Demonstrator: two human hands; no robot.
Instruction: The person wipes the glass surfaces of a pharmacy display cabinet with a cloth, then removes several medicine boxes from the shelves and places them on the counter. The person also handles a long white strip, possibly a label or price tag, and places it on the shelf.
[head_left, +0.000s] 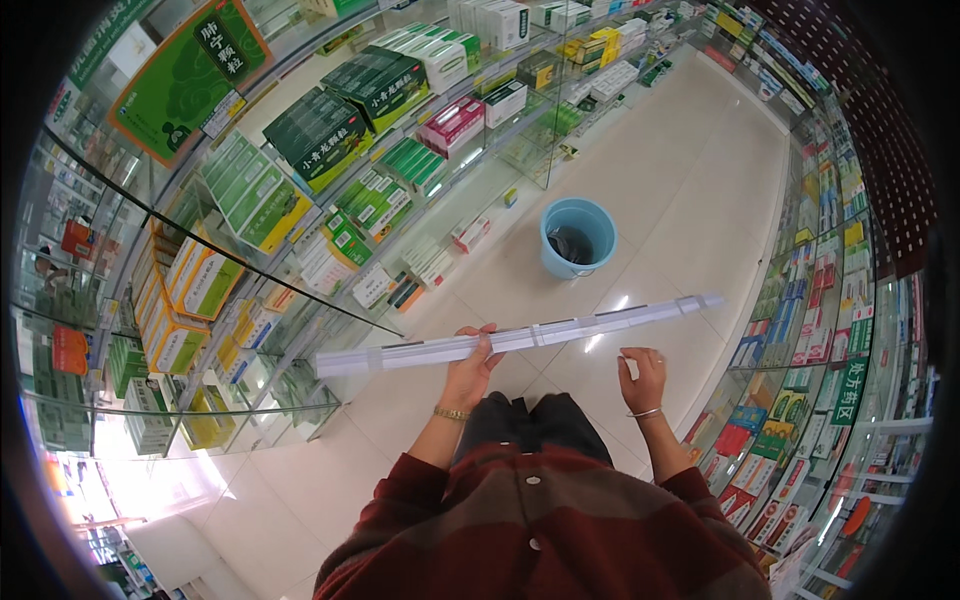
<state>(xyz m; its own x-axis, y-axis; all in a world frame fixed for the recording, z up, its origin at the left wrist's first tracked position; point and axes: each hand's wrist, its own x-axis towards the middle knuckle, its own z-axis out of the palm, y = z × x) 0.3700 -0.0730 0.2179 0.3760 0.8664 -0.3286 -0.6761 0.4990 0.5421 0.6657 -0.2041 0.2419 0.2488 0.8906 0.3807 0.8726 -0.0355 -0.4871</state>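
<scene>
My left hand (471, 375) grips a long bundle of translucent white plastic strips (570, 330) a little left of its middle, with the thumb and fingers around it. Bands of what looks like clear tape wrap the bundle at several spots. It lies nearly level across my front, its right end slightly farther from me. Below the right half of the bundle, my right hand (643, 381) is apart from it, holding nothing, with loosely curled fingers and a gap beside the thumb. A light-blue plastic bucket (578, 238) stands on the floor beyond the bundle; something dark shows inside.
Glass shelving (480, 142) with boxed medicines runs along the left, a glass edge (262, 272) jutting towards me. More glass cases (795, 322) of medicine boxes line the right. Between them runs a tiled floor (675, 172). A white seat-like object (169, 551) stands at lower left.
</scene>
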